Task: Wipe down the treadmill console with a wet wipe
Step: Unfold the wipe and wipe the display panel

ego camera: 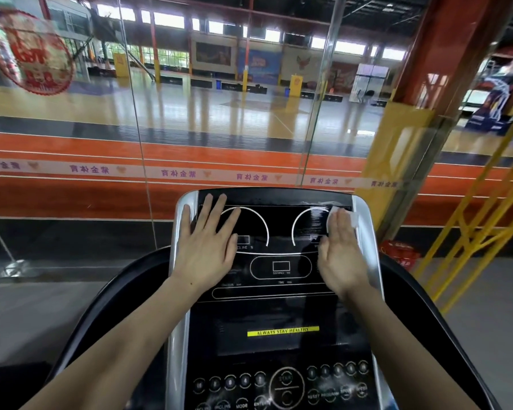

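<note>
My right hand [342, 255] presses the wet wipe [345, 220] flat, fingers straight, on the treadmill console [279, 291] at its upper right. Left hand [208, 244] braces upper left, fingers spread. Wet streaks show only there; middle display and buttons [279, 383] look unwiped. Judged early.

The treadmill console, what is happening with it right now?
A person is wiping the console. The right hand presses a white wipe flat against the upper right corner of the black panel, and wet streaks show on the dial there. The left hand lies flat and open on the upper left part, holding nothing. The lower buttons are not being touched.
</note>
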Action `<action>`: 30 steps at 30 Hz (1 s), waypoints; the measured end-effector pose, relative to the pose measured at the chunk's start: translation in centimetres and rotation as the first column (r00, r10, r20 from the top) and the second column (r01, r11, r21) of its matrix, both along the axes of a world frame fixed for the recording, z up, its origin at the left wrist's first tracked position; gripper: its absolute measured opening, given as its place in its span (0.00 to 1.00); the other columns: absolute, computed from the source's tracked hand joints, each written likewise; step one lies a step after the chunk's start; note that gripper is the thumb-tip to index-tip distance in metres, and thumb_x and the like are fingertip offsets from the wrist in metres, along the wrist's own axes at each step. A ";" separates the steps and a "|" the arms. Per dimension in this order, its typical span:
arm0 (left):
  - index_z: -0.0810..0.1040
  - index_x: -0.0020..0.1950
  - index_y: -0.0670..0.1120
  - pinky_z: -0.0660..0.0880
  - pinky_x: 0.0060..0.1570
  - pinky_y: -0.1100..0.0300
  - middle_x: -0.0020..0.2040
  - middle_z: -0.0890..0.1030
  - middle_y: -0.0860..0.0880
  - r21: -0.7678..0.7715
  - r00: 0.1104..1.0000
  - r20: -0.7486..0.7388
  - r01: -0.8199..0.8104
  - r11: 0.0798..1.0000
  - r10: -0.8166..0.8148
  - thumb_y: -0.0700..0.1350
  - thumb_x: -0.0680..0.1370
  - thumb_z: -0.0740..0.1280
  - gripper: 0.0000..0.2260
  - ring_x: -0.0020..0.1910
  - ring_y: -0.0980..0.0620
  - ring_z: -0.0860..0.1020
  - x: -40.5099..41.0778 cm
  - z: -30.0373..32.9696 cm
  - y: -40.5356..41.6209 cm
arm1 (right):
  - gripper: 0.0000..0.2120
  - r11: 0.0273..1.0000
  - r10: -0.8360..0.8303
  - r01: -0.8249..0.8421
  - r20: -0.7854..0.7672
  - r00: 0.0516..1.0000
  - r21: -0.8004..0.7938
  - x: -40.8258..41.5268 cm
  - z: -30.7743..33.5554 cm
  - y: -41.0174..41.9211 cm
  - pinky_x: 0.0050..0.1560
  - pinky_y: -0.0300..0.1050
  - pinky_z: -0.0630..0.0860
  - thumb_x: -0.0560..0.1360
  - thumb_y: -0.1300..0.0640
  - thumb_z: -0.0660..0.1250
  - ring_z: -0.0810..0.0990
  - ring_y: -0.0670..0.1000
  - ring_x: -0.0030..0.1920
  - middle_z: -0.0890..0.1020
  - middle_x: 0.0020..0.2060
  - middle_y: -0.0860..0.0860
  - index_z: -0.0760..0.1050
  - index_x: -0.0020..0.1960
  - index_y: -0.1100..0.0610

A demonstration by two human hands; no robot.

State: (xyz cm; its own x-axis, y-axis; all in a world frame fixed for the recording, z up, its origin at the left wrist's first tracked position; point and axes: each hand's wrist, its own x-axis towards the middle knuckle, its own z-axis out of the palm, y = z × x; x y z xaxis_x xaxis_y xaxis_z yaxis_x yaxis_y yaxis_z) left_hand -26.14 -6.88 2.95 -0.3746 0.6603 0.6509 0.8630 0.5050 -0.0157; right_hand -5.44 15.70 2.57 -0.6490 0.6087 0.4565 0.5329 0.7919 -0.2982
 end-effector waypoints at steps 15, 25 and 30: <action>0.68 0.79 0.49 0.50 0.80 0.34 0.84 0.61 0.45 0.012 1.000 -0.030 0.007 1.000 -0.006 0.54 0.84 0.53 0.24 0.85 0.44 0.54 -0.2 -0.2 -0.1 | 0.37 0.998 -0.058 0.058 0.008 0.998 -0.002 0.7 -2.2 -0.8 0.83 0.46 0.37 0.82 0.44 0.41 0.37 0.49 0.84 0.44 0.85 0.58 0.42 0.85 0.62; 0.69 0.79 0.49 0.50 0.81 0.35 0.85 0.59 0.46 0.046 1.000 -0.009 0.015 0.999 -0.015 0.53 0.84 0.53 0.24 0.85 0.45 0.53 0.0 -0.2 -0.2 | 0.34 0.998 0.025 -0.025 -0.005 1.000 0.051 -0.6 -2.7 -3.7 0.85 0.52 0.44 0.85 0.43 0.40 0.40 0.53 0.85 0.46 0.85 0.56 0.43 0.85 0.61; 0.68 0.80 0.49 0.50 0.81 0.35 0.85 0.60 0.46 0.033 1.000 -0.021 0.008 0.999 -0.008 0.53 0.84 0.53 0.25 0.85 0.45 0.53 0.0 -0.1 -0.1 | 0.32 0.968 0.183 -0.197 0.098 0.978 0.153 -2.9 -3.4 -7.5 0.85 0.50 0.41 0.86 0.44 0.44 0.37 0.49 0.85 0.43 0.85 0.53 0.43 0.86 0.58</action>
State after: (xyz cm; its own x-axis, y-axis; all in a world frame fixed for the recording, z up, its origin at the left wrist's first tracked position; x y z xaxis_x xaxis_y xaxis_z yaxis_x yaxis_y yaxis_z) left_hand -26.09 -6.93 2.84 -0.3555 0.6411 0.6802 0.8666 0.4987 -0.0172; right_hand -8.37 8.18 -0.78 -0.7850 0.3935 0.4784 0.3854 0.9149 -0.1201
